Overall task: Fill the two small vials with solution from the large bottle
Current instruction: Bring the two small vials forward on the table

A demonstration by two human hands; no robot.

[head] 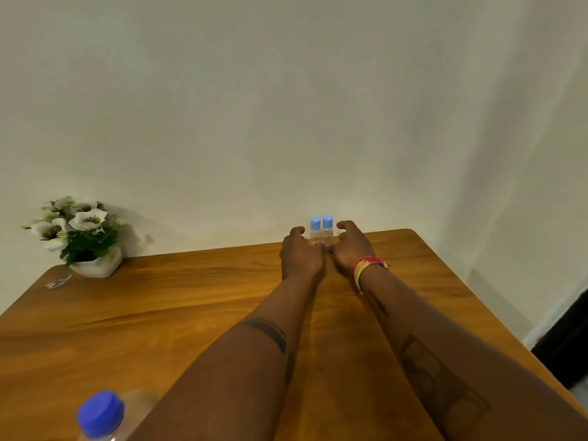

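Note:
Two small clear vials with light blue caps stand side by side at the far edge of the wooden table, the left vial (315, 229) and the right vial (327, 226). My left hand (300, 253) curls beside the left vial and my right hand (353, 246) curls beside the right one. The fingers flank the vials; whether they grip them I cannot tell, since the vial bodies are partly hidden. The large clear bottle (101, 415) with a dark blue cap stands at the near left, capped.
The wooden table (175, 307) meets a white wall at its far edge. A white pot of artificial white flowers (79, 237) sits at the far left corner, with a small wrapper (57, 282) beside it. A red and yellow thread band circles my right wrist (366, 268).

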